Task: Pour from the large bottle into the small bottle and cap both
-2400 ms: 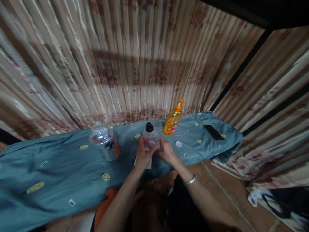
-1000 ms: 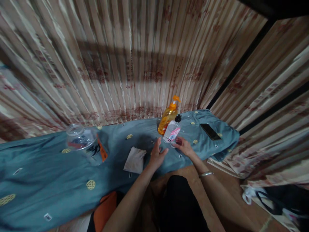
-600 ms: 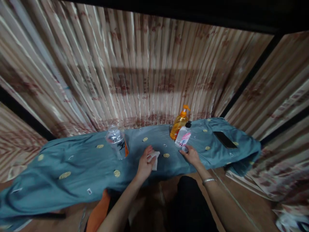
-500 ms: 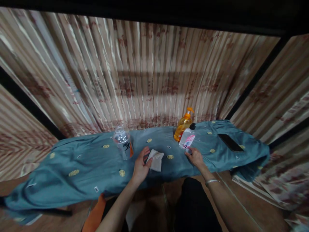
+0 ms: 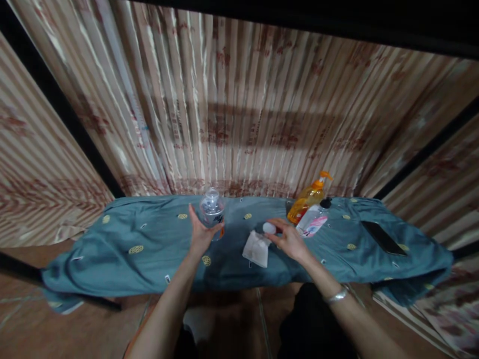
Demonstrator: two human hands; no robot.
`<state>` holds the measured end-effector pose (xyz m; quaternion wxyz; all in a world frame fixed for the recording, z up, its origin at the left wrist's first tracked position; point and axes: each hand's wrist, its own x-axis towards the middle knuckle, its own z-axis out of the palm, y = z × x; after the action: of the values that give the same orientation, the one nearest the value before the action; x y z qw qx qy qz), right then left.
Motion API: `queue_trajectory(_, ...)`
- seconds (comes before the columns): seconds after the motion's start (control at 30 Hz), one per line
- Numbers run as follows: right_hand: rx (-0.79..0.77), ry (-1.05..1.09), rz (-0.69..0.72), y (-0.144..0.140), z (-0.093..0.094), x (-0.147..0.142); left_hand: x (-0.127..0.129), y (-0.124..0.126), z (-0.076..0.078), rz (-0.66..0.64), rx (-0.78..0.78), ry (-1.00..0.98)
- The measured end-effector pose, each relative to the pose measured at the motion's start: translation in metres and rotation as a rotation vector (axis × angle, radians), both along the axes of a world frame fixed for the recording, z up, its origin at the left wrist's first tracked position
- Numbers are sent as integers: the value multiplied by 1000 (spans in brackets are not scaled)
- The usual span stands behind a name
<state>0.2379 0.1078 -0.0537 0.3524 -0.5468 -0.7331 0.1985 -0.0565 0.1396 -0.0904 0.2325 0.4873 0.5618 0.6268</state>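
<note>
My left hand [image 5: 201, 234] is at the clear plastic bottle [image 5: 212, 205], which stands upright with a dark and orange label. Its thumb crosses the bottle's front, and a finger stretches up on the left, apart from the side; whether other fingers are behind the bottle is hidden. In my right hand [image 5: 290, 239], a round white cap [image 5: 269, 228] is pinched between thumb and fingers. Just below the cap, a folded white tissue [image 5: 257, 249] lies on the blue-green cloth [image 5: 149, 269].
Right of my right hand stand an orange pump bottle [image 5: 305, 202] and a clear bottle with a black top and pink label [image 5: 313, 219]. A dark phone [image 5: 383, 238] lies farther right. Pleated curtain [image 5: 243, 124] hangs behind, with a dark bar [image 5: 337, 25] overhead.
My left hand has moved from beside the tissue to the plastic bottle. My right hand has come left from the pink-labelled bottle, carrying the white cap over near the tissue. The view has shifted.
</note>
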Motion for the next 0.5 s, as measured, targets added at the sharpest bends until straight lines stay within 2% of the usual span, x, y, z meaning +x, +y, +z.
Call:
queue_trajectory(0.1, 18, -70, 131, 9, 22, -44, 11, 22, -5, -8, -4, 4)
queue_trajectory(0.2, 22, -87, 173, 17, 34, -67, 13, 27, -4, -5, -3, 45)
queue_trajectory(0.37, 57, -59, 91, 26, 55, -68, 15, 2, -5, -52, 42, 202)
queue_trajectory(0.5, 104, -97, 102, 14, 77, -64, 19, -22, -11, -99, 81, 329)
